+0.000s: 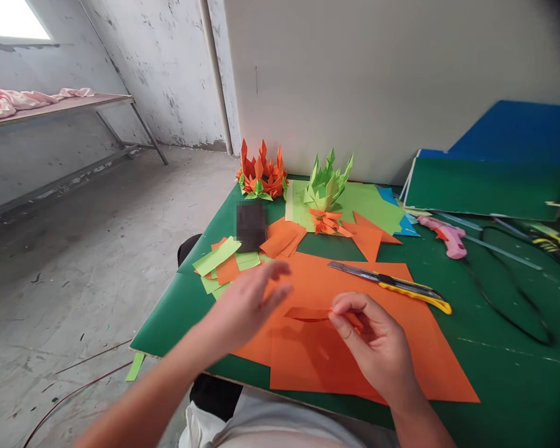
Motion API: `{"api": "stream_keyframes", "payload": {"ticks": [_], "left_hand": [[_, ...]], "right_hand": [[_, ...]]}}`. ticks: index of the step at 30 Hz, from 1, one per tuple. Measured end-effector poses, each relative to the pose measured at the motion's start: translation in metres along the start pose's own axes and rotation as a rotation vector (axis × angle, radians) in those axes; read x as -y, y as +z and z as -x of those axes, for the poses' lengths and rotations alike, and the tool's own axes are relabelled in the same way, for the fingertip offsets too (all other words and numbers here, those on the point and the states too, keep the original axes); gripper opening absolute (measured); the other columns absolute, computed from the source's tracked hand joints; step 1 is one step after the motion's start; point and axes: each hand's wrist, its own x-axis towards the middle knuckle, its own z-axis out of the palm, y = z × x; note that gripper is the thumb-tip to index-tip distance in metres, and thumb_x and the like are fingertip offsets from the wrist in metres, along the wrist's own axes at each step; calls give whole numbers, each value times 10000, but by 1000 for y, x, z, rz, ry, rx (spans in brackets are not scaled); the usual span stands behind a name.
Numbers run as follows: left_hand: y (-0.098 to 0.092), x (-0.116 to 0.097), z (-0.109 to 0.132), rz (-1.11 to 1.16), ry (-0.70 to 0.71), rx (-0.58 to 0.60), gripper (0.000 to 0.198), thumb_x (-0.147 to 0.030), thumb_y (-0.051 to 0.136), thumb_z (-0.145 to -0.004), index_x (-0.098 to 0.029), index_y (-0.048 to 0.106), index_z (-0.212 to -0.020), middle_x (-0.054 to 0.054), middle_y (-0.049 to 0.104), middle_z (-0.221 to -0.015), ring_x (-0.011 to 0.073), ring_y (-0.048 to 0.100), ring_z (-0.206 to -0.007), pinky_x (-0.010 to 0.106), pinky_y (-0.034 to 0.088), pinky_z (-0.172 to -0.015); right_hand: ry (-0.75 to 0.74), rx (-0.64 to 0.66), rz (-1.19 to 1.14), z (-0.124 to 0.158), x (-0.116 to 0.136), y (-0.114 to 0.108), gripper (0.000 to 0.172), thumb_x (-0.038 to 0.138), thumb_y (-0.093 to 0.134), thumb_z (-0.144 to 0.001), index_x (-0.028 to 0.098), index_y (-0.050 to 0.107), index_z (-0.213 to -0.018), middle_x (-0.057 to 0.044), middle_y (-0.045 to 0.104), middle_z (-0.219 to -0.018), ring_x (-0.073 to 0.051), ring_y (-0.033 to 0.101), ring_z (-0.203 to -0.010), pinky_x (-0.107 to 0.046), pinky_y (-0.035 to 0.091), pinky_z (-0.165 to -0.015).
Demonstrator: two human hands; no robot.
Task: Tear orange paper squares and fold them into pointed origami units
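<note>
Between thumb and fingertips, my right hand [373, 342] pinches a small folded strip of orange paper [308, 314], its long end pointing left. My left hand [252, 302] hovers to the left of that strip, apart from it, with fingers spread and nothing in them. Beneath both hands lie large orange paper sheets [401, 367]. A yellow utility knife [392, 285] with its blade out rests on the sheets, just beyond my right hand. Small green and orange paper pieces [226, 267] are piled beyond my left hand.
At the table's back stand an orange folded-paper crown [262, 171] and a green one [328, 183], with small orange folded pieces [326, 221] in front. A dark blurred object [251, 225] sits nearby. On the right lie a pink glue gun [445, 235], its black cable [504, 305] and a green board [485, 183].
</note>
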Motion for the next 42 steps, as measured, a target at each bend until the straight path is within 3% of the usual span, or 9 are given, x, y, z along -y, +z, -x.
{"api": "stream_keyframes", "payload": {"ticks": [4, 10, 13, 15, 18, 21, 28, 34, 42], "left_hand": [[-43, 36, -60, -283, -15, -244, 236, -180, 465, -907, -201, 549, -1127, 96, 645, -1259, 289, 502, -1267, 467, 349, -1082], [-61, 69, -113, -208, -72, -294, 163, -87, 549, -818, -178, 544, -952, 82, 697, -1018, 304, 512, -1209, 490, 292, -1105], [-54, 59, -106, -153, -42, -299, 224, -40, 485, -819, -150, 539, -1006, 93, 656, -1114, 306, 456, -1256, 504, 258, -1117], [-44, 47, -93, -98, -10, -249, 276, -33, 416, -835, -143, 540, -1055, 86, 632, -1154, 270, 505, -1204, 434, 366, -1046], [-24, 28, -66, 21, 49, -8, 307, -81, 458, -835, -185, 550, -1109, 52, 667, -1087, 174, 633, -944, 292, 505, -777], [0, 10, -42, 334, 101, 294, 386, -142, 636, -765, -221, 565, -1136, 80, 627, -1138, 189, 618, -986, 290, 517, -756], [41, -24, -27, 971, -255, 253, 328, -327, 807, -705, -179, 547, -841, -52, 571, -664, 71, 543, -560, 196, 400, -532], [52, -17, -31, 1156, -131, 10, 441, -269, 879, -623, -185, 553, -908, -14, 594, -855, 81, 579, -720, 225, 478, -701], [50, -28, -28, 1093, -78, 105, 384, -356, 824, -702, -184, 553, -913, 18, 601, -881, 139, 590, -809, 278, 473, -732]], "right_hand": [[-12, -34, 17, -1, 0, 1, 45, 205, 605, -912, 249, 606, -902, -7, 598, -873, -139, 601, -843, -209, 528, -749], [0, -60, 22, -1, 0, 0, 31, 224, 606, -910, 253, 611, -901, -10, 600, -871, -160, 608, -866, -240, 541, -755], [16, -91, 18, -2, 0, 0, 20, 235, 610, -909, 252, 611, -899, -11, 603, -876, -156, 610, -853, -239, 544, -751], [26, -142, 25, -3, 1, 0, 13, 244, 621, -904, 251, 611, -899, -11, 607, -878, -150, 611, -839, -237, 545, -749], [49, -249, 45, -5, 2, -1, 44, 275, 642, -889, 249, 617, -914, -14, 612, -875, -155, 617, -826, -239, 549, -726], [93, -310, 35, -6, 2, -2, 89, 316, 641, -888, 249, 614, -939, -18, 610, -899, -160, 620, -845, -241, 551, -719], [150, -234, -25, -6, -3, 0, 132, 348, 640, -888, 252, 596, -967, -26, 595, -950, -177, 616, -922, -269, 553, -779], [266, -70, -183, -7, -5, 3, 200, 359, 694, -852, 260, 557, -959, 7, 552, -873, -140, 568, -807, -219, 523, -684], [248, -69, -275, -23, 22, -5, 288, 306, 766, -790, 236, 488, -818, 47, 452, -756, -97, 474, -670, -178, 476, -595]]}}
